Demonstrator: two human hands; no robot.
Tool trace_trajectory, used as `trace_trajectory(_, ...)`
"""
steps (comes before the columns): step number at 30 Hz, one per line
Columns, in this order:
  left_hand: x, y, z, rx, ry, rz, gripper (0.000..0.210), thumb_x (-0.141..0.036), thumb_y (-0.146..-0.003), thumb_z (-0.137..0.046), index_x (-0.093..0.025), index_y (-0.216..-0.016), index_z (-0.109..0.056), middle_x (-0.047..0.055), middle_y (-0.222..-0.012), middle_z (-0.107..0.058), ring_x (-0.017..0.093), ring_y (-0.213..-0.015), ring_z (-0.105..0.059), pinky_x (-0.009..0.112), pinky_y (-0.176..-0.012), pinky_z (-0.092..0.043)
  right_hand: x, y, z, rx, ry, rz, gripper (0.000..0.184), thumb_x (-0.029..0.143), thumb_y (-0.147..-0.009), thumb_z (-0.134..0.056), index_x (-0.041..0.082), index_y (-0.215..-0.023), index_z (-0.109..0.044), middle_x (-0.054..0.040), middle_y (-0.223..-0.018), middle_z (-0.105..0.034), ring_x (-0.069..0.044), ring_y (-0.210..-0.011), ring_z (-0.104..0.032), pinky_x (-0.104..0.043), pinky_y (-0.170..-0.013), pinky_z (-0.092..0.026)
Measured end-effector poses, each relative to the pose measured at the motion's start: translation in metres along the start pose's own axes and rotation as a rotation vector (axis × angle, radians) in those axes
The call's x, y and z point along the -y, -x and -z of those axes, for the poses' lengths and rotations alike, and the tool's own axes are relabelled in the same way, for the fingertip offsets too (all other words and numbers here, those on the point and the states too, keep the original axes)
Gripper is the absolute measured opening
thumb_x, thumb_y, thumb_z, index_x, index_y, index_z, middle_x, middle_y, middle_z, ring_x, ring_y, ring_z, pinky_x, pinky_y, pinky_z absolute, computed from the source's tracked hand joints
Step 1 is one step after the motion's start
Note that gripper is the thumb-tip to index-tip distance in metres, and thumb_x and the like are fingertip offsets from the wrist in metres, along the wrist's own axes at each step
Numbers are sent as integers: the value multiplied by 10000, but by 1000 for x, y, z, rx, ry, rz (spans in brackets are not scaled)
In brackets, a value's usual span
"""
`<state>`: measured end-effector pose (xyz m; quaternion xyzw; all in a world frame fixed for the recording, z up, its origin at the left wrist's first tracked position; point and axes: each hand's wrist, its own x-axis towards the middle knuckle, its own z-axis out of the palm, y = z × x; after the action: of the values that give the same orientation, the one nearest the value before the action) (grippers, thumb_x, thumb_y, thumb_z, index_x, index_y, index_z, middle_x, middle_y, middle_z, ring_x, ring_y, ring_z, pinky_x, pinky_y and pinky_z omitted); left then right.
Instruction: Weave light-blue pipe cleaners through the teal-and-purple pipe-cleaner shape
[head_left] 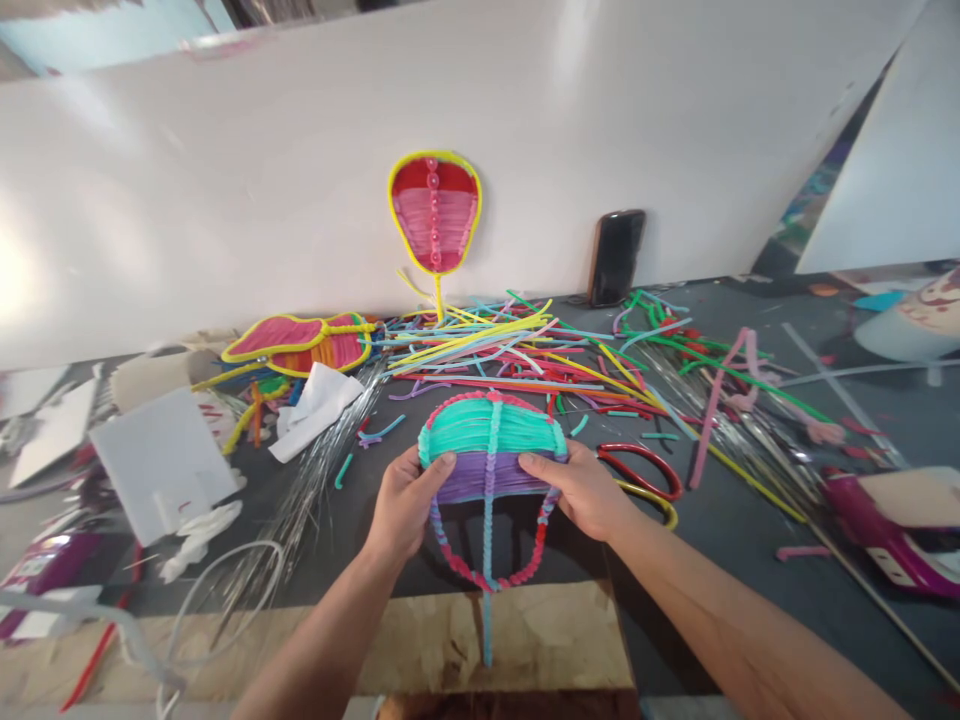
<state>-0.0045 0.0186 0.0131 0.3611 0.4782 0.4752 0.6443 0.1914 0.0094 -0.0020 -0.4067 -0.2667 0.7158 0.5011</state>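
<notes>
Between both hands is a leaf-shaped pipe-cleaner frame (491,430) with a twisted pink, purple and blue rim. Turquoise strands fill its upper part and purple strands the band below; the lower part is open. A blue stem hangs down from its middle rib. My left hand (409,495) grips the left rim, thumb on the purple band. My right hand (589,485) grips the right rim in the same way. Red- and yellow-handled scissors (641,470) lie just beyond my right hand.
Behind lies a heap of coloured pipe cleaners (480,345). A finished pink and red leaf shape (435,215) with yellow edging leans on the white board, near a phone (617,258). Wires (315,490) and white paper (161,465) lie left; a purple device (892,530) sits right.
</notes>
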Motion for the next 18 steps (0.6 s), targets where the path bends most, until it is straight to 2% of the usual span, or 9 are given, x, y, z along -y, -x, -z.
trace_trajectory(4,0,0,3,-23,-31,-4,258,-331,-713,-726,-164,-907,-696,12,-773,-721,155,-677,-640,286,-704,-500,5,-2,3,18,9,50,331,377,-641,-787,222,-918,-696,-17,-845,-718,-219,-839,-655,-391,-826,-498)
trace_trajectory(11,3,1,0,-28,-72,-88,257,-364,-773,-662,-176,-946,-686,14,-820,-711,168,-740,-638,294,-741,-494,-2,-6,8,-69,151,104,321,434,-630,-776,203,-837,-692,-7,-774,-684,-195,-722,-614,-378,-769,-485)
trace_trajectory(15,-3,-3,5,11,-85,1,289,-411,-744,-678,-164,-894,-675,11,-707,-675,153,-643,-610,268,-645,-492,-1,-7,11,-17,201,80,318,434,-640,-768,196,-832,-680,-9,-772,-674,-187,-713,-601,-348,-735,-472)
trace_trajectory(18,-5,-7,10,-19,-124,-8,335,-485,-741,-653,-162,-831,-654,-10,-603,-606,127,-543,-546,229,-531,-445,-1,-5,11,31,290,67,340,468,-668,-739,188,-848,-665,-11,-750,-647,-185,-706,-578,-325,-694,-455)
